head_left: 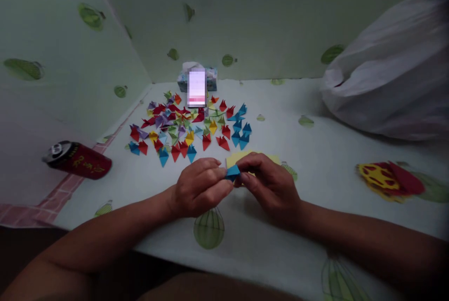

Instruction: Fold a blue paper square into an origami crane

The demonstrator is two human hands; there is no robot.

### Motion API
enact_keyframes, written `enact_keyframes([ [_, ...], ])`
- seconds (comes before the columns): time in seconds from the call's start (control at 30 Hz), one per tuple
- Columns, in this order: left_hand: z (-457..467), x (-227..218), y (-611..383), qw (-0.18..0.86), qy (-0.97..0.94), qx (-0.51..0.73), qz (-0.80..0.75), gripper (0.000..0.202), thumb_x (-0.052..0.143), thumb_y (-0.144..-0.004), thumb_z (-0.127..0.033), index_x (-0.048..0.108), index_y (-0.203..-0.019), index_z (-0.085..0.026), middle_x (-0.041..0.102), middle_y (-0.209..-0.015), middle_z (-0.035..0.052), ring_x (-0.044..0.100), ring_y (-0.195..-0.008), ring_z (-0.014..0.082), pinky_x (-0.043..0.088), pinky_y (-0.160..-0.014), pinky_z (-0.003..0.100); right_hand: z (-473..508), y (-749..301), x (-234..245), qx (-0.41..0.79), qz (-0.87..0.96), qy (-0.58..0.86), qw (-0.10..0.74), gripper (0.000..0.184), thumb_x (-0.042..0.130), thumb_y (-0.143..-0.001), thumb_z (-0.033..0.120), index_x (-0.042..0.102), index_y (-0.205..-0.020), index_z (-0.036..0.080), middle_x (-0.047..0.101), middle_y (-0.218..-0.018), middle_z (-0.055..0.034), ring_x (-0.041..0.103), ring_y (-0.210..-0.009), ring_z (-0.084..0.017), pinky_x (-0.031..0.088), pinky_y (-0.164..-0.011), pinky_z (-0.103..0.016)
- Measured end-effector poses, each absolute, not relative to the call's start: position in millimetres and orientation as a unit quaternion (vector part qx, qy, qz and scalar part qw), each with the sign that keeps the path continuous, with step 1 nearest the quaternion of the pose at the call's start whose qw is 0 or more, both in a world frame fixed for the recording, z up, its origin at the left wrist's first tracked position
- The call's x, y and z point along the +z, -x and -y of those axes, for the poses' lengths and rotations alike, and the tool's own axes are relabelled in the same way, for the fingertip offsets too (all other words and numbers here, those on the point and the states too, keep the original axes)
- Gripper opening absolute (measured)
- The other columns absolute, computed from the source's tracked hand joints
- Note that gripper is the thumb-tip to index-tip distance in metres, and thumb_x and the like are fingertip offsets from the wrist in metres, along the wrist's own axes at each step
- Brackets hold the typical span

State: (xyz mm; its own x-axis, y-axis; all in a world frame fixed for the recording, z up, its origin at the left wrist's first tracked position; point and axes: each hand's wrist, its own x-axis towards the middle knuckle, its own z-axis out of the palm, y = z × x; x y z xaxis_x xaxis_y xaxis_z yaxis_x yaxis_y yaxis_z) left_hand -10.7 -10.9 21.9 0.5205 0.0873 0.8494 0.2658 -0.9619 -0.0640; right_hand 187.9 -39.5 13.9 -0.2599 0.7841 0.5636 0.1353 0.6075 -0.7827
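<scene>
Pinching a small blue folded paper [232,172] between them, the left hand [199,186] and the right hand [271,186] are meeting near the middle of the table [280,137]. Fingertips of the left hand are pressing on the paper's left side, while the right thumb and forefinger are closing on its right end. Yellow paper [270,156] is lying just beyond the right hand, which is partly covering it. On the far left half, many folded paper pieces [190,138] are spreading in a loose group of red, blue, purple, green and yellow, several blue ones gathering at its right edge. Behind them a phone with a lit, blurred screen [197,86] is standing in front of a tissue box [212,79]. At the left a red can [86,161] is pointing its top leftward. On the right, a red and yellow item [379,176] is lying flat, and a white bag [389,76] is bulging beyond it.
</scene>
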Motion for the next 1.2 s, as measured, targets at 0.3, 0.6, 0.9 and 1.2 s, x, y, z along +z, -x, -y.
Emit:
enact_keyframes([
  [0.3,13,39,12,0.134,0.885,-0.441,0.067,0.011,0.054,-0.094,-0.014,0.059,-0.085,-0.018,0.07,-0.081,0.0056,0.066,-0.075,0.0164,0.065,-0.078,0.034,41,-187,12,0.272,0.742,0.32,0.523,0.018,0.059,-0.092,0.011,0.057,-0.105,0.023,0.063,-0.092,-0.0023,0.063,-0.078,-0.013,0.055,-0.069,-0.026],
  [0.6,11,28,11,0.032,0.878,-0.465,0.113,0.018,0.058,-0.091,-0.013,0.058,-0.107,-0.021,0.072,-0.091,0.0063,0.07,-0.083,0.0176,0.064,-0.078,0.036,44,-187,12,0.328,0.729,0.315,0.512,0.016,0.058,-0.094,0.013,0.056,-0.106,0.023,0.063,-0.094,-0.0037,0.065,-0.072,-0.013,0.058,-0.067,-0.029],
  [0.9,11,19,6,-0.047,0.859,-0.477,0.179,0.034,0.064,-0.085,-0.005,0.059,-0.118,-0.015,0.067,-0.095,0.008,0.066,-0.086,0.0164,0.06,-0.076,0.029,40,-189,10,0.331,0.73,0.321,0.505,0.012,0.058,-0.095,0.014,0.057,-0.104,0.022,0.062,-0.089,-0.0023,0.065,-0.068,-0.012,0.056,-0.064,-0.027],
  [1.2,10,19,9,-0.069,0.868,-0.46,0.173,0.026,0.061,-0.092,-0.014,0.059,-0.117,-0.016,0.067,-0.098,0.009,0.067,-0.089,0.0161,0.059,-0.077,0.028,36,-190,17,0.27,0.773,0.299,0.489,0.009,0.057,-0.095,0.013,0.061,-0.096,0.02,0.066,-0.079,-0.0038,0.063,-0.072,-0.016,0.053,-0.065,-0.03],
])
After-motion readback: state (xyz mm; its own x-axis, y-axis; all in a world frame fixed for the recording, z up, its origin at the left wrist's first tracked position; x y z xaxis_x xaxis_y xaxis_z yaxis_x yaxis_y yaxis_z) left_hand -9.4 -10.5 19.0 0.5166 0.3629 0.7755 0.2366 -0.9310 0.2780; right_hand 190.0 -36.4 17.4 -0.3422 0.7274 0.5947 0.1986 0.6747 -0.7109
